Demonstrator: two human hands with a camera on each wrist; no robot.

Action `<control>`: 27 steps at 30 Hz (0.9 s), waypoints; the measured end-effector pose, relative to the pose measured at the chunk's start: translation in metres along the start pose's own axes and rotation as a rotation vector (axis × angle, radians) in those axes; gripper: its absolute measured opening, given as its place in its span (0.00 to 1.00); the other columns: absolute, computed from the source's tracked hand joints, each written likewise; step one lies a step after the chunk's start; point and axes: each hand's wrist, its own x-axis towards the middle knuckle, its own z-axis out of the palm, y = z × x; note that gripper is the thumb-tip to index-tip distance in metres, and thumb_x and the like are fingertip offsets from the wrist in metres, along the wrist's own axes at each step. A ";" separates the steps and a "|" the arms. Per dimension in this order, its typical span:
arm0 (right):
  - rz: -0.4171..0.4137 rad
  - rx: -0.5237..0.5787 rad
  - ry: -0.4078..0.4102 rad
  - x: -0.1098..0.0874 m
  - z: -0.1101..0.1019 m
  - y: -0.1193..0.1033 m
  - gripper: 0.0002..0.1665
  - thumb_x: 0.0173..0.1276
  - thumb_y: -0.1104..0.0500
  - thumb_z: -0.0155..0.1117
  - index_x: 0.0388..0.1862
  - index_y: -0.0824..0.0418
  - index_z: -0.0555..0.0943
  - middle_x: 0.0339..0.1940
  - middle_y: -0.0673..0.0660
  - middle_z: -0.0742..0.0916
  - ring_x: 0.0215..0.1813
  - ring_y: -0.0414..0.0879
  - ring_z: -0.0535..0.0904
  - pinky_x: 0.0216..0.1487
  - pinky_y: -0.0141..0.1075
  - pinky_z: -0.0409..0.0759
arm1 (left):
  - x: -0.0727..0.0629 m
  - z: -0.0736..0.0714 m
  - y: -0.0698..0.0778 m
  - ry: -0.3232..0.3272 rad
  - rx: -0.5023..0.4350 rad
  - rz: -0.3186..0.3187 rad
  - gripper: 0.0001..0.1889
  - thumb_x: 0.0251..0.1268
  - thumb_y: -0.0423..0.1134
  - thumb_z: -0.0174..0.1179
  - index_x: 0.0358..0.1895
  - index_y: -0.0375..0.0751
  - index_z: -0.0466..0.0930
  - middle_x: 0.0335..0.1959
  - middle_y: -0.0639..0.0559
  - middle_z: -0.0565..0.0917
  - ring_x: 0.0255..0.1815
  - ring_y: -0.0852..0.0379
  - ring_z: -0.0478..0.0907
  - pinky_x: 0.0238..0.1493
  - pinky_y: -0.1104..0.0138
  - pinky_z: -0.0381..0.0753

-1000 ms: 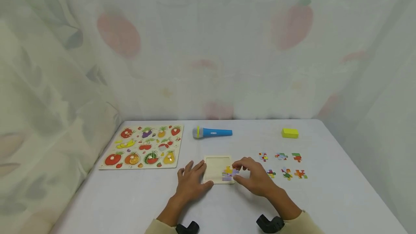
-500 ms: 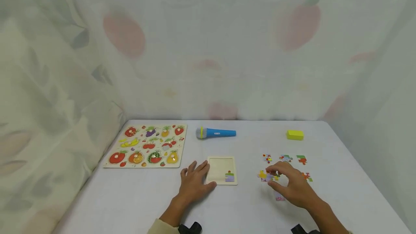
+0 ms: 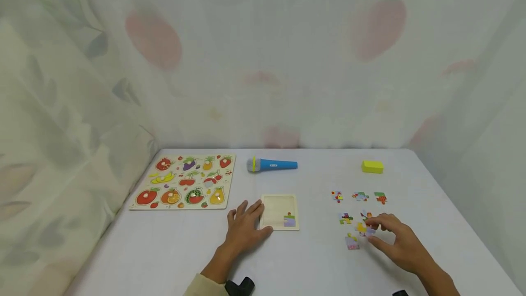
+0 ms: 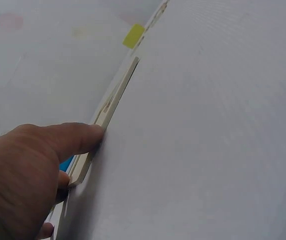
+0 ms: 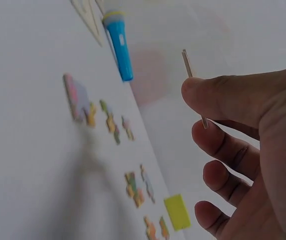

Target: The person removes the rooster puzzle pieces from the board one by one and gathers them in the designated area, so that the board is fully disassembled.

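My right hand (image 3: 396, 241) pinches a yellow and purple jigsaw piece (image 3: 361, 228) between thumb and fingertips. It hovers over the loose pieces at the table's right. In the right wrist view the held jigsaw piece (image 5: 186, 64) shows edge-on, raised off the table. My left hand (image 3: 243, 229) rests at the left side of a square wooden puzzle tray (image 3: 271, 211), fingers spread, thumb at the near corner. The left wrist view has its thumb touching the puzzle tray's edge (image 4: 120, 91). One purple and green jigsaw piece (image 3: 289, 220) lies in the tray's near right corner.
Several loose jigsaw pieces (image 3: 360, 196) lie right of the tray, some partly hidden by my right hand. One pink and purple piece (image 3: 352, 242) is nearest me. Behind are a blue toy microphone (image 3: 277, 165), a yellow block (image 3: 372, 166) and a fruit puzzle board (image 3: 182, 182).
My right hand has carried the yellow and purple jigsaw piece from the tray's near right corner rightward, over the loose pieces. My left hand has stayed at the tray.
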 end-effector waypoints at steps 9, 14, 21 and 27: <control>0.019 -0.063 -0.030 -0.016 -0.003 0.019 0.26 0.44 0.69 0.79 0.44 0.56 0.81 0.34 0.41 0.79 0.36 0.39 0.70 0.36 0.32 0.71 | -0.001 0.000 0.001 -0.002 -0.010 -0.003 0.37 0.55 0.61 0.62 0.67 0.45 0.73 0.69 0.52 0.69 0.71 0.39 0.54 0.60 0.38 0.49; 0.099 -0.073 -0.085 -0.022 -0.005 0.025 0.23 0.48 0.67 0.78 0.43 0.55 0.82 0.36 0.40 0.79 0.37 0.38 0.71 0.37 0.34 0.73 | -0.001 0.000 0.002 -0.002 -0.018 -0.009 0.37 0.55 0.61 0.62 0.67 0.45 0.73 0.69 0.52 0.69 0.71 0.39 0.54 0.60 0.38 0.48; 0.232 -0.108 -0.164 -0.024 -0.005 0.031 0.19 0.51 0.61 0.77 0.43 0.53 0.83 0.37 0.39 0.80 0.41 0.38 0.71 0.43 0.35 0.72 | 0.000 0.000 0.001 -0.007 -0.007 -0.010 0.38 0.55 0.61 0.63 0.67 0.45 0.72 0.69 0.52 0.69 0.71 0.39 0.54 0.61 0.38 0.48; 0.309 -0.122 -0.255 -0.022 -0.005 0.033 0.17 0.53 0.61 0.76 0.43 0.53 0.83 0.39 0.39 0.80 0.43 0.41 0.70 0.43 0.39 0.73 | 0.000 -0.001 0.001 -0.006 -0.007 -0.007 0.38 0.55 0.61 0.63 0.67 0.45 0.72 0.69 0.52 0.69 0.72 0.40 0.54 0.61 0.38 0.48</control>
